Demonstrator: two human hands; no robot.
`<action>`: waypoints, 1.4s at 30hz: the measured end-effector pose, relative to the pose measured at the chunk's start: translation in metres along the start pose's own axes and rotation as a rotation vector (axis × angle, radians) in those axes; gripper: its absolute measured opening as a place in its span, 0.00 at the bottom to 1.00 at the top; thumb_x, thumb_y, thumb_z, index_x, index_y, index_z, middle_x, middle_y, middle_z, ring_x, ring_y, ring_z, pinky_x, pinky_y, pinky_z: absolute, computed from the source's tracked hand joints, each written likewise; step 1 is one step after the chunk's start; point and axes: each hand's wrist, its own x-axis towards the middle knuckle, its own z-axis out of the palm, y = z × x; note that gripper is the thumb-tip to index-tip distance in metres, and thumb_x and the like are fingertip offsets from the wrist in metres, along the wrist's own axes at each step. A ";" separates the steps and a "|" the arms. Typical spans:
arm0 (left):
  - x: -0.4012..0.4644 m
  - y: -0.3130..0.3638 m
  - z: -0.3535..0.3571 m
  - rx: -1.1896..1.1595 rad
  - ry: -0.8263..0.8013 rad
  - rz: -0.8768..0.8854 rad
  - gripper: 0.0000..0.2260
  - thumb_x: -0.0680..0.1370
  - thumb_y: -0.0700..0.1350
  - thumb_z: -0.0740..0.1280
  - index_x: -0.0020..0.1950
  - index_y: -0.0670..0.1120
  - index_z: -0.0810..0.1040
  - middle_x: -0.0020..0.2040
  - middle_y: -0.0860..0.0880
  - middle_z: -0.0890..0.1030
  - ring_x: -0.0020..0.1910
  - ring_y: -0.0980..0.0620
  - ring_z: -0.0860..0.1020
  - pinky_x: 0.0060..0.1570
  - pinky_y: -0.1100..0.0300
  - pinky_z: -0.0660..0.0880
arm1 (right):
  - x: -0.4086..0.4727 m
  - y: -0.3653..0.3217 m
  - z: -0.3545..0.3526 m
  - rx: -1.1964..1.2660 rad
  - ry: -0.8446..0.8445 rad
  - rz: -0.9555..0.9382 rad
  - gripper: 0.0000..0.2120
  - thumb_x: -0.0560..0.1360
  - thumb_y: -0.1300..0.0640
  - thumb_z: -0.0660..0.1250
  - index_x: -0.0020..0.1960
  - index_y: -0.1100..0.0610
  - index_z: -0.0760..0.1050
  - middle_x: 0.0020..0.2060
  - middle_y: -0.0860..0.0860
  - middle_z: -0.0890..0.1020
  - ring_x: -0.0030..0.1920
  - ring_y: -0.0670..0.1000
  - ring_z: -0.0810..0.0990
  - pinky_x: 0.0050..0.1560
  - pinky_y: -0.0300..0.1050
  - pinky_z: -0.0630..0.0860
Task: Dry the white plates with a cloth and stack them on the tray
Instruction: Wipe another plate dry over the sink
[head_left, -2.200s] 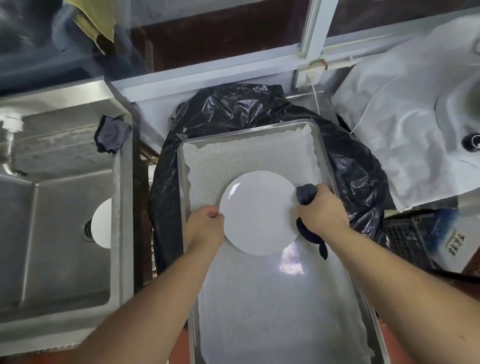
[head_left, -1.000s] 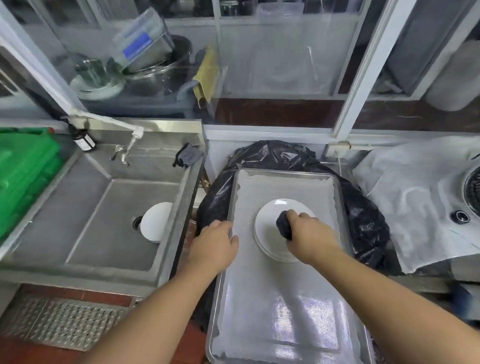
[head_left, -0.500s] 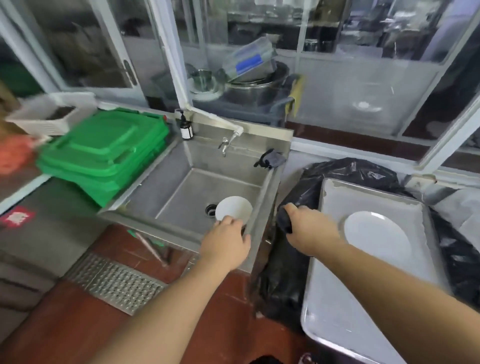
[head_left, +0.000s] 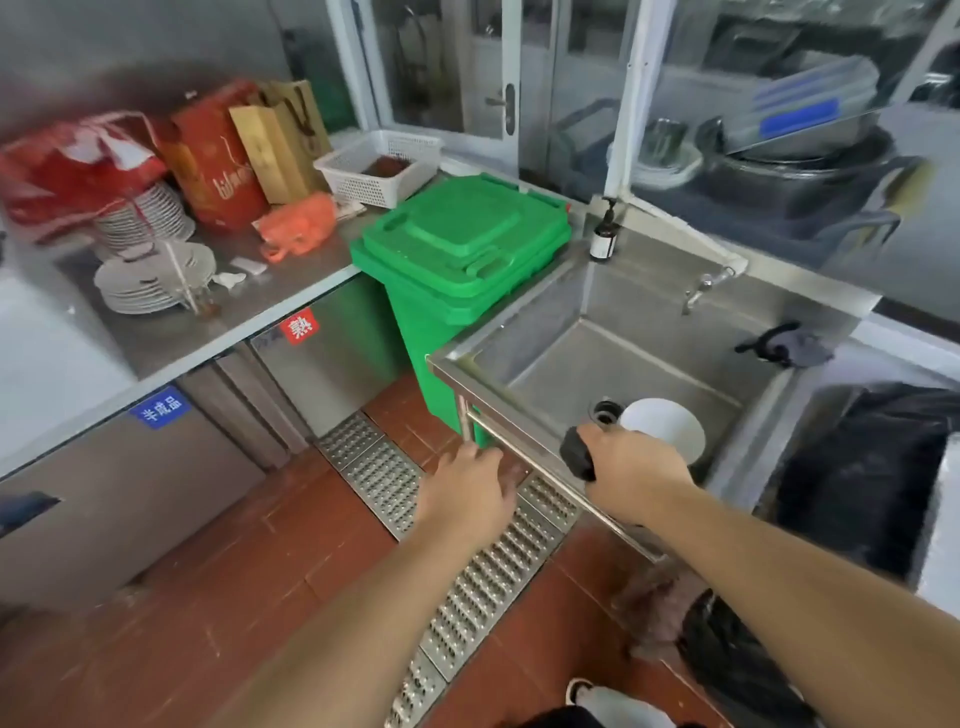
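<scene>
A person's right hand (head_left: 631, 475) is clenched around a dark, bunched cloth (head_left: 577, 453), its crumpled end poking out past the knuckles, above the front rim of a stainless-steel sink (head_left: 524, 338). The left hand (head_left: 465, 491) is released, fingers loosely spread and holding nothing, hovering in front of the sink over the floor. In the brushed-metal basin a round, glossy white plate (head_left: 667, 428) leans tilted just beside the circular drain (head_left: 605, 413), partly hidden behind the right hand. A dark glove (head_left: 792, 348) lies limp over the sink's right wall, a small metal tap (head_left: 706, 286) juts from the back wall, and a brown pump bottle (head_left: 603, 241) stands on the back left corner. Just left of the sink stands a green plastic wheeled bin (head_left: 460, 270) with a ribbed, moulded lid. Beyond it a long steel surface (head_left: 260, 306) carries two stacks of round white dishes (head_left: 150, 275), red bags (head_left: 78, 171), a tan paper bag (head_left: 278, 140), an orange plastic bag (head_left: 296, 226) and a white lattice basket (head_left: 379, 166). The floor is red-brown tile (head_left: 208, 571), crossed by a perforated metal drain grate (head_left: 467, 571). A wrinkled black plastic bag (head_left: 872, 467) sits to the right of the sink. At the frame's right edge a sliver of pale material shows, too cut off to identify
</scene>
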 end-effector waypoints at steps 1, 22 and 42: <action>0.001 -0.008 -0.002 -0.001 -0.012 -0.022 0.22 0.83 0.62 0.55 0.72 0.53 0.72 0.70 0.49 0.75 0.67 0.46 0.74 0.61 0.44 0.78 | 0.009 -0.008 0.000 -0.001 -0.011 -0.018 0.18 0.75 0.56 0.66 0.64 0.52 0.67 0.53 0.52 0.80 0.51 0.60 0.82 0.41 0.49 0.73; 0.220 -0.030 -0.059 0.022 -0.099 -0.231 0.23 0.82 0.55 0.60 0.77 0.52 0.67 0.74 0.49 0.71 0.71 0.45 0.71 0.68 0.42 0.73 | 0.269 0.034 -0.042 0.067 -0.048 -0.152 0.19 0.78 0.50 0.67 0.66 0.50 0.67 0.57 0.53 0.79 0.54 0.59 0.81 0.44 0.51 0.75; 0.465 0.046 -0.012 0.214 -0.380 0.403 0.16 0.81 0.53 0.61 0.65 0.49 0.74 0.66 0.47 0.77 0.63 0.42 0.77 0.57 0.50 0.75 | 0.308 0.159 -0.012 0.450 -0.175 0.640 0.15 0.74 0.53 0.65 0.60 0.51 0.69 0.55 0.50 0.80 0.49 0.57 0.80 0.49 0.51 0.81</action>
